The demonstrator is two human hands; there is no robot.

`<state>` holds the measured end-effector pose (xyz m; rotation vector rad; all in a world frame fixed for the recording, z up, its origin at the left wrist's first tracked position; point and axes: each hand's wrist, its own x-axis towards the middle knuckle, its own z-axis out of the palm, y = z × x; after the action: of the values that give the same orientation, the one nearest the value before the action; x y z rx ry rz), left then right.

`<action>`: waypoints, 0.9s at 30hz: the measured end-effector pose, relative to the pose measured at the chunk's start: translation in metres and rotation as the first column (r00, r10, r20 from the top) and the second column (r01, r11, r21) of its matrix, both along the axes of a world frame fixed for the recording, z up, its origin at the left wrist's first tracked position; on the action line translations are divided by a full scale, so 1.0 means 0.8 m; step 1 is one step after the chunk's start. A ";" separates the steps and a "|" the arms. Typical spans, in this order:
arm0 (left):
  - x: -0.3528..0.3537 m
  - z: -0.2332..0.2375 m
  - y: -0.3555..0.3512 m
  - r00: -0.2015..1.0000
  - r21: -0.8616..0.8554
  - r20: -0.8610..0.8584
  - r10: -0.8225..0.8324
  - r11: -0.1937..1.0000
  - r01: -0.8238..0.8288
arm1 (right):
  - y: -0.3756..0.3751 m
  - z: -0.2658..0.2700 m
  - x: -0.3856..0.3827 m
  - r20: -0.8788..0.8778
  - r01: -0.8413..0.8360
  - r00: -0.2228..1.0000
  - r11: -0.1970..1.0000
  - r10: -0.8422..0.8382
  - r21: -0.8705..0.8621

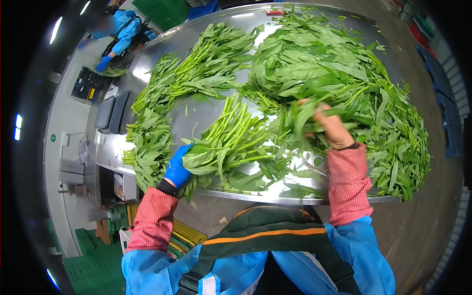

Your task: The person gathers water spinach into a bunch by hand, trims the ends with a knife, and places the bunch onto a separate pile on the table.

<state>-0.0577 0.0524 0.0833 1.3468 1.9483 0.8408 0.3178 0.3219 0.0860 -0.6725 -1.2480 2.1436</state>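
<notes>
Single head-worn camera, wide round-edged view, facing forward and down, wearer's apron [268, 222] close at bottom, metal table [186, 118] just beyond, another person [127, 30] farther off, upper left

My left fingers [183, 156] are closed around the leafy side of a green bunch [228, 140], its long, pale stems fanned away from me and to the right, low over the desk [189, 115]. In my right fingers [324, 114] I grip some leafy sprigs [306, 117], blurred, at the near edge of a big heap [314, 56] of the same narrow-leaved greens. More greens [209, 61] lie in loose bunches, stems mostly toward my left, along the desk's far and left sides.
</notes>
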 end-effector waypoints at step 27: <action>0.000 -0.003 0.007 0.897 -0.107 0.377 -0.229 0.952 0.288 | -0.041 0.018 -0.124 0.040 -0.298 0.945 0.802 0.325 0.519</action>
<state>-0.0574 0.0578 0.0811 1.2232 1.4793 0.7244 0.2187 0.2893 0.1001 -0.1815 -1.9162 1.9036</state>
